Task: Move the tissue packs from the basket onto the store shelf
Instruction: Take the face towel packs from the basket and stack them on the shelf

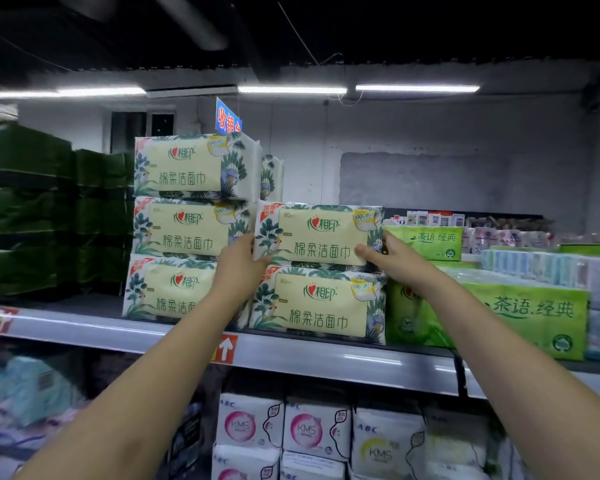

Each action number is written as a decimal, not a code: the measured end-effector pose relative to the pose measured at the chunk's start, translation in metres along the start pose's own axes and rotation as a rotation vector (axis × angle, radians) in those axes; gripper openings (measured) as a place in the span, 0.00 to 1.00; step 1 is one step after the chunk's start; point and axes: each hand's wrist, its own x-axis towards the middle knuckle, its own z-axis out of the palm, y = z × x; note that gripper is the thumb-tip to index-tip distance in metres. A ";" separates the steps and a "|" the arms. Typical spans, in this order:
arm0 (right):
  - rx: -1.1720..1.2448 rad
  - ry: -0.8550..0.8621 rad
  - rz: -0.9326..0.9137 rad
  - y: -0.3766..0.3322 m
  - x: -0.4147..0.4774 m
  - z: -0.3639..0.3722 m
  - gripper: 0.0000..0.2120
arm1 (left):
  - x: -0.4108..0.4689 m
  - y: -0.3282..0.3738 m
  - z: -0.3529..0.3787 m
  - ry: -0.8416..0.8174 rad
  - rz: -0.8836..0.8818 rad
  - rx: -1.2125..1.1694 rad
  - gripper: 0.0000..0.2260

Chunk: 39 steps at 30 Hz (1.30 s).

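A cream tissue pack with a leaf print (321, 233) rests on top of a matching pack (317, 304) on the grey store shelf (291, 358). My left hand (239, 263) grips its left end and my right hand (392, 259) grips its right end, thumb across the front. To the left stands a stack of three identical packs (187, 226). One more pack (272, 178) stands upright behind the stack. The basket is out of view.
Dark green packs (32, 209) fill the shelf's left side. Bright green tissue packs (492, 317) sit right of the cream ones, with pastel packs (548, 271) beyond. Boxed pads (312, 431) line the lower shelf. A blue sign (227, 117) hangs behind.
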 end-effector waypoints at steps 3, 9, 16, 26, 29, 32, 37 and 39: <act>0.127 0.168 -0.017 -0.008 -0.008 0.003 0.40 | -0.012 0.003 -0.005 0.089 -0.050 -0.012 0.19; 0.499 0.449 -0.126 -0.026 -0.053 -0.011 0.21 | -0.056 0.011 -0.028 0.191 -0.073 -0.294 0.16; 0.825 0.411 -0.139 -0.027 -0.138 -0.024 0.21 | -0.113 0.002 -0.045 0.143 -0.163 -0.573 0.09; 0.940 0.339 0.328 0.012 -0.212 -0.005 0.07 | -0.188 -0.018 -0.043 0.104 -0.390 -0.652 0.05; 0.977 0.331 0.367 0.015 -0.228 -0.002 0.08 | -0.202 -0.011 -0.041 0.067 -0.412 -0.632 0.05; 1.019 0.341 0.372 0.012 -0.244 -0.001 0.08 | -0.210 0.000 -0.043 0.047 -0.413 -0.624 0.04; 0.826 0.375 0.354 0.005 -0.268 0.002 0.07 | -0.227 0.020 -0.052 0.034 -0.432 -0.707 0.05; 0.722 0.385 0.335 0.005 -0.277 0.001 0.06 | -0.233 0.028 -0.055 0.044 -0.431 -0.743 0.06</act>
